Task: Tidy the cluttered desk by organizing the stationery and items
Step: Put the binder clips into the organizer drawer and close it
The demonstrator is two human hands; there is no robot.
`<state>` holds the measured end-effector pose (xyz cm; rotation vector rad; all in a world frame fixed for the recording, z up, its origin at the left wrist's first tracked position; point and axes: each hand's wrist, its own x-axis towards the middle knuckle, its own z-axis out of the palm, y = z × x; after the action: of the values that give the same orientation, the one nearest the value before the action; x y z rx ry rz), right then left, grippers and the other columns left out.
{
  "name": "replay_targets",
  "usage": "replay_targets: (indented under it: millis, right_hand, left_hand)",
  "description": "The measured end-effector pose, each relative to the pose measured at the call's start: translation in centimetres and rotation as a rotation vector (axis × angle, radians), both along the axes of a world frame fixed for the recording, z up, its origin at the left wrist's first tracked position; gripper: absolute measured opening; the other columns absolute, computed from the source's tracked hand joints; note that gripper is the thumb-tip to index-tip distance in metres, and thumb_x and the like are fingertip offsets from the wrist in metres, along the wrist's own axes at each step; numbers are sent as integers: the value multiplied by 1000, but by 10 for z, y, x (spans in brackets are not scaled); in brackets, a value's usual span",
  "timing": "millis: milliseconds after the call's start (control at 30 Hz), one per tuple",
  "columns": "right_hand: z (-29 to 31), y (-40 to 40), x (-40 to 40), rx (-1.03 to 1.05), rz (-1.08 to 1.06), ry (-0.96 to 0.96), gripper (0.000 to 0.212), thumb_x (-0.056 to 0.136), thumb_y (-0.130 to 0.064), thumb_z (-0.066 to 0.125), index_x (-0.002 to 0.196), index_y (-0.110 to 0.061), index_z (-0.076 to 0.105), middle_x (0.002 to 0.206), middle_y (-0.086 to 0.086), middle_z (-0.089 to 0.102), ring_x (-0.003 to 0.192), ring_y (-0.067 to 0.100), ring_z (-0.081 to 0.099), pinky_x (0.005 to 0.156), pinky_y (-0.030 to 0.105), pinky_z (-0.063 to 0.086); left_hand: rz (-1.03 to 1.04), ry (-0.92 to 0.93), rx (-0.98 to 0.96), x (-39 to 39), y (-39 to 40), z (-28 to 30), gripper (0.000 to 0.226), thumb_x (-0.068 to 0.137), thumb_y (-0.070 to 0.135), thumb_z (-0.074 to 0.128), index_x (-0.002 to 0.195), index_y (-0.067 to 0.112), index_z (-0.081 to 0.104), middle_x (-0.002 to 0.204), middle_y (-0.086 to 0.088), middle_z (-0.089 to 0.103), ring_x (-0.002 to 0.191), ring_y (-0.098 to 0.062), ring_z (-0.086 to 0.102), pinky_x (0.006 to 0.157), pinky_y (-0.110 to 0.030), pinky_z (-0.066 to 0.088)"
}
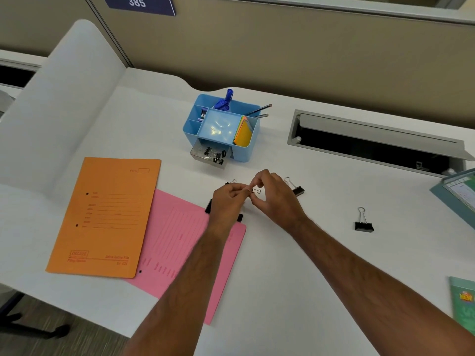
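Both hands, left hand and right hand, hold a pinching grip on one small binder clip above the counter, likely bound next for the organizer's open drawer.

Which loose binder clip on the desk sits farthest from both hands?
The binder clip alone on the right, standing with its wire handles up; the other loose clips lie close around the hands.

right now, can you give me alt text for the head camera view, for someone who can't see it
Both hands, left hand and right hand, pinch a small wire-handled binder clip above a white desk. Behind them stands a light blue plastic desk organizer with its small drawer open, holding black binder clips. An orange paper file folder overlaps a pink paper file folder at left; another black binder clip lies at right.
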<state>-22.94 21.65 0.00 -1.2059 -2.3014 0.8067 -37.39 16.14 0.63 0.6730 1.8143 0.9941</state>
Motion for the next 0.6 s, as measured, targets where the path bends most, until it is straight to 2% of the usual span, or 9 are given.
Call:
replay_targets:
  millis: [100, 167, 267, 333, 500, 600]
  right_hand:
    - [0, 1, -3, 0, 36, 4, 32, 92, -30, 72, 117, -22, 54, 113, -4, 63, 103, 13, 58, 80, 29, 54]
    - [-2, 2, -3, -1, 58, 16, 35, 92, -30, 72, 121, -21, 54, 118, -4, 62, 108, 13, 56, 84, 28, 53]
    - [-4, 2, 3, 17, 69, 14, 27, 94, -26, 69, 116, -20, 55, 114, -5, 61, 105, 12, 55, 84, 32, 53]
    - [-7, 1, 9, 14, 66, 14, 24, 94, -24, 68, 115, -19, 57, 112, -6, 60, 103, 11, 55, 84, 32, 52]
    - [-13, -1, 20, -29, 47, -2, 20, 95, -23, 66, 112, -23, 55, 111, -11, 58, 100, 7, 53, 83, 29, 49]
    - [-17, -1, 23, -63, 49, -21, 19, 95, -23, 65, 112, -24, 55, 112, -10, 57, 100, 8, 53, 83, 29, 50]
  left_hand:
    - [35, -3, 0, -9, 2, 6, 16, 94, 29, 75, 107, 20, 77, 92, 11, 79, 83, 6, 71, 69, -9, 48]
    - [85, 11, 44, -18, 5, 11, 15, 95, 27, 74, 107, 19, 76, 93, 11, 79, 82, 10, 69, 70, -6, 50]
    - [218, 73, 142, -39, 16, 20, 8, 94, 23, 74, 102, 23, 75, 93, 11, 79, 90, 3, 72, 82, -17, 56]
    - [249, 186, 175, -54, 26, 25, 5, 95, 24, 74, 100, 24, 73, 98, 8, 77, 95, -2, 72, 86, -24, 59]
    - [210, 431, 206, -80, 50, 38, 20, 95, 31, 74, 108, 16, 71, 97, 9, 74, 85, 2, 71, 77, -19, 61]
    - [100, 524, 169, -90, 60, 36, 28, 95, 30, 74, 118, 14, 72, 111, 1, 76, 98, -6, 72, 80, -17, 58]
